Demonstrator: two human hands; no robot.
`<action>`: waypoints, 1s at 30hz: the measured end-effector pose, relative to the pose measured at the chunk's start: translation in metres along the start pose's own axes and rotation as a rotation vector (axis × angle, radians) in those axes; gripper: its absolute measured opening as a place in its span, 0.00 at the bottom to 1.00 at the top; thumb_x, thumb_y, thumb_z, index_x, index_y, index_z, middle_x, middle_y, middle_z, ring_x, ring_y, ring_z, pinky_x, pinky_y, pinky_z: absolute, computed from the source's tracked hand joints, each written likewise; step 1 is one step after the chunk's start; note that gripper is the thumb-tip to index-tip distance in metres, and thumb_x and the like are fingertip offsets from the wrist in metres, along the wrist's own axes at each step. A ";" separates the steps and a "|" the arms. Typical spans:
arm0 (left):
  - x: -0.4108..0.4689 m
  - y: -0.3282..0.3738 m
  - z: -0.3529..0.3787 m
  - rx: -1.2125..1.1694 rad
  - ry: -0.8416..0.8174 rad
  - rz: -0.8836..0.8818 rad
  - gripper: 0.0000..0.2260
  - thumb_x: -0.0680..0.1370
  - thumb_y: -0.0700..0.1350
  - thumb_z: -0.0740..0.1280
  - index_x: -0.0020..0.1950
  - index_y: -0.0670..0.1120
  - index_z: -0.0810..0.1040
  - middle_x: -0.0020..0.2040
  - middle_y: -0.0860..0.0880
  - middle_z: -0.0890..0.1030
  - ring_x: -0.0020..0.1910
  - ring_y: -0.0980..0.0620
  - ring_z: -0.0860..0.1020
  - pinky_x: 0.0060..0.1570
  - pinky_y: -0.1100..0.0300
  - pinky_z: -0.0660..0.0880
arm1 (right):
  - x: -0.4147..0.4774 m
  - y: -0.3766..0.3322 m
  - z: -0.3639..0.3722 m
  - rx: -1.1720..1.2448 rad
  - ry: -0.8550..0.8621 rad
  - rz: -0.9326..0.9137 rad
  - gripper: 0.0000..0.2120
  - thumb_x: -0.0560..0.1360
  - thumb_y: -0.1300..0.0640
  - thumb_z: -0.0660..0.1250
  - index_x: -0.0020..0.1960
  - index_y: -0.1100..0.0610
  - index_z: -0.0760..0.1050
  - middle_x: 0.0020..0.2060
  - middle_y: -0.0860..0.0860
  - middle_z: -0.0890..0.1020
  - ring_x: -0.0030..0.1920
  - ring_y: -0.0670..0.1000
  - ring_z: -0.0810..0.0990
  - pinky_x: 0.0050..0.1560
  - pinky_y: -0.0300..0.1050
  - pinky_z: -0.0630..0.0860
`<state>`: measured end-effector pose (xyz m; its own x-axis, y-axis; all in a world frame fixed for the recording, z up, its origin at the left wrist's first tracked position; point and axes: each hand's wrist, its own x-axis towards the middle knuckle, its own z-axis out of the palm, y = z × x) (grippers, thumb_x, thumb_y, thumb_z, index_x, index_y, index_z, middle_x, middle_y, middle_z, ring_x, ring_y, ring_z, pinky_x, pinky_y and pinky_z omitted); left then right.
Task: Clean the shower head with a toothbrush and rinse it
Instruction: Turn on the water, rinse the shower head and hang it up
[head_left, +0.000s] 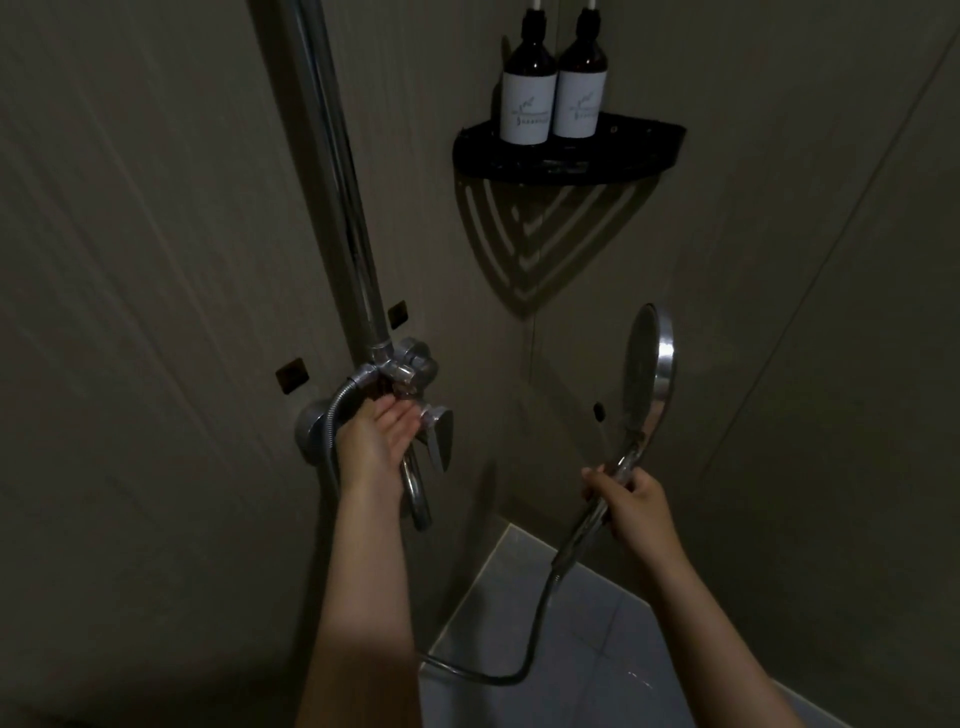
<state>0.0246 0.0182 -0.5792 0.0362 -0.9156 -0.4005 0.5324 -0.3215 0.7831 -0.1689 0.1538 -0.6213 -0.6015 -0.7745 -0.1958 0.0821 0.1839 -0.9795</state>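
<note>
1. Right hand (631, 506) has a closed grip on the handle of the shower head (649, 364), holding it upright off to the right, near the corner, with the spray face turned left and a bit away from the camera. Hose (540, 623) droops down in a loop toward the floor (571, 597).

2. Left hand (379, 441) is at the tap (410, 374) on the wall, fingers loosely curled and reaching under the little valve, just left of the lever (440, 436). It doesn't look clamped on anything; I'd call that grip open-ish, touching rather than holding.

3. No toothbrush anywhere in view, and no water running that I can make out, so my guess is this is the turn-on-the-water-to-rinse bit.

4. What could go wrong:
- Open the tap too hard and the head kicks or sprays the wall and those two bottles (550, 88) on the corner shelf (566, 156), since the face isn't aimed down.
- It's only a one-handed hold on a slick metal handle. Wet fingers could let it twist or drop.
- That slack hose can snag on the spout (418, 499) if the head gets pulled across.
- It's pretty dark, so it's easy to nudge the wrong valve.
</note>
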 end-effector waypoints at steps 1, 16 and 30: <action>-0.001 -0.006 -0.004 0.036 0.046 0.036 0.14 0.81 0.42 0.57 0.62 0.37 0.74 0.53 0.41 0.80 0.50 0.47 0.80 0.51 0.58 0.77 | 0.000 0.001 -0.001 -0.009 0.005 -0.002 0.05 0.75 0.61 0.67 0.40 0.57 0.74 0.33 0.54 0.77 0.30 0.47 0.72 0.25 0.29 0.68; -0.018 -0.071 -0.008 0.277 0.032 0.016 0.21 0.83 0.47 0.51 0.70 0.36 0.66 0.70 0.39 0.70 0.69 0.44 0.69 0.60 0.60 0.65 | -0.006 0.023 -0.036 -0.017 0.122 0.059 0.07 0.75 0.62 0.67 0.38 0.57 0.73 0.33 0.55 0.77 0.31 0.49 0.73 0.29 0.37 0.69; -0.014 -0.084 -0.008 0.300 0.023 0.083 0.17 0.82 0.46 0.55 0.68 0.39 0.70 0.66 0.40 0.74 0.63 0.46 0.73 0.67 0.54 0.66 | -0.015 0.031 -0.051 0.002 0.136 0.054 0.06 0.75 0.62 0.67 0.39 0.58 0.74 0.32 0.54 0.77 0.33 0.50 0.74 0.34 0.41 0.68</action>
<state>-0.0140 0.0600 -0.6434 0.0901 -0.9369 -0.3378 0.2537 -0.3064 0.9175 -0.1980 0.2016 -0.6463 -0.6981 -0.6745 -0.2403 0.1187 0.2220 -0.9678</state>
